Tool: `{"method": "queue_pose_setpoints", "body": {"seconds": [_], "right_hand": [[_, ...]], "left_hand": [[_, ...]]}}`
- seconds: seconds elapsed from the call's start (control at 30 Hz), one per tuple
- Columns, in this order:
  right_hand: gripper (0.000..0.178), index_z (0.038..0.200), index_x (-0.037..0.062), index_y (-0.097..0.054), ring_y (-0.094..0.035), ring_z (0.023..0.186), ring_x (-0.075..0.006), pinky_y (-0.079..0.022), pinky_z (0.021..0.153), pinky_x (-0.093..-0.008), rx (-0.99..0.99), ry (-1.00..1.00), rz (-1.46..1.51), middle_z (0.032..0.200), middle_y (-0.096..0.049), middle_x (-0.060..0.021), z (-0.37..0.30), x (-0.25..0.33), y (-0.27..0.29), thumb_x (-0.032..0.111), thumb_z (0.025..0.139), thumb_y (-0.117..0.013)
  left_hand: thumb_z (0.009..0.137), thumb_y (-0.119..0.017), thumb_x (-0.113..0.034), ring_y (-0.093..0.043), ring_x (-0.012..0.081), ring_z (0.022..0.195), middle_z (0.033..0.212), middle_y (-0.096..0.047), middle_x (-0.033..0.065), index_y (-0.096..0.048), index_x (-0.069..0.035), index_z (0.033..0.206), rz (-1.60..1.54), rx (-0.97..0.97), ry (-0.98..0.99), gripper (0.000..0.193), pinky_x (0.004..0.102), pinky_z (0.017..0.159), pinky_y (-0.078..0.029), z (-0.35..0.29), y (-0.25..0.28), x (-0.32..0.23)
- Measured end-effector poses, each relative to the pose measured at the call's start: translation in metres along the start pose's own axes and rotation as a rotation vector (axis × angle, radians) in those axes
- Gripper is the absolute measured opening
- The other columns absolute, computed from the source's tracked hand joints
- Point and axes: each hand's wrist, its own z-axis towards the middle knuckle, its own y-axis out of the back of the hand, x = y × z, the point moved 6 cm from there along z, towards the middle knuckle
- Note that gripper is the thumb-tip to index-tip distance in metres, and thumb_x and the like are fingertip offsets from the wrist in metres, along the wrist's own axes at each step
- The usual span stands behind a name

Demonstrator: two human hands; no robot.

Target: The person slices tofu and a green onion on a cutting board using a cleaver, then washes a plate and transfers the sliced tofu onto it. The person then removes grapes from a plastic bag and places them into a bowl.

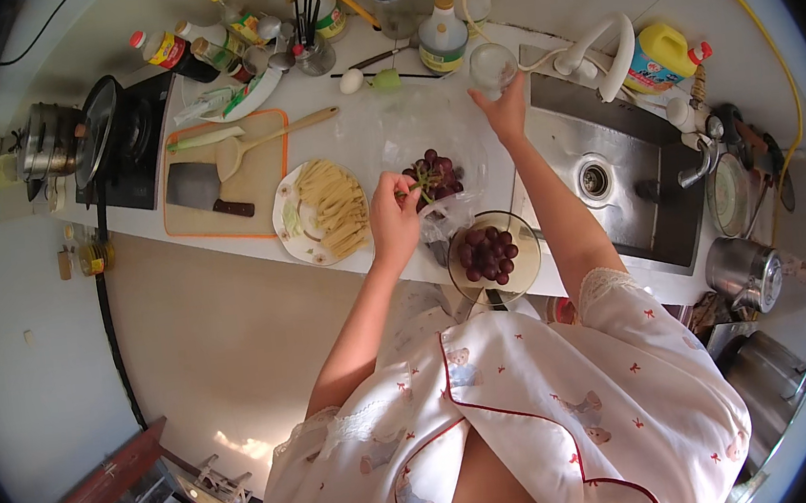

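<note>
My left hand (395,221) is closed, its fingers pinching the green stem of a bunch of dark grapes (436,171). The bunch rests on a see-through plastic bag (465,208) on the counter. Just in front of it, near the counter's edge, a glass bowl (530,256) holds several loose grapes (488,252). My right arm reaches further back, and my right hand (506,108) has its fingers around the near side of a drinking glass (493,67) beside the sink. Part of that grip is hidden behind the hand.
A metal sink (651,230) with a white tap (620,57) lies right. Left are a plate (290,239) of pale strips and a chopping board (270,182) bearing a cleaver (192,185) and wooden spoon (297,127). Bottles (442,36) line the back; a hob (143,131) stands far left.
</note>
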Motion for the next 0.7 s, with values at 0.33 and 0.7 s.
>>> {"method": "queue_pose_setpoints", "body": {"seconds": [0.33,0.7], "right_hand": [[0.023,0.115,-0.0001,-0.060,-0.061,0.081,-0.0136,-0.052,0.077,-0.0297,0.419,-0.139,0.648,0.092,-0.066,-0.0081,-0.063,0.161,0.038,0.004,0.095,-0.049],[0.040,0.109,0.0065,-0.070,-0.061,0.103,-0.0380,-0.049,0.088,-0.0436,1.109,0.197,-0.354,0.111,-0.062,-0.0235,-0.103,0.091,-0.058,0.041,0.090,-0.066]], "left_hand": [[0.083,-0.062,0.012,-0.061,0.0280,0.080,0.092,-0.064,0.0113,-0.044,-0.003,0.087,0.107,-0.117,-0.227,0.023,0.0385,0.067,-0.051,-0.013,0.002,-0.008],[0.083,-0.053,0.020,-0.063,0.0239,0.086,0.096,-0.060,0.0148,-0.042,0.001,0.086,0.009,-0.057,-0.267,0.022,0.0324,0.073,-0.061,-0.032,0.001,-0.002]]}}
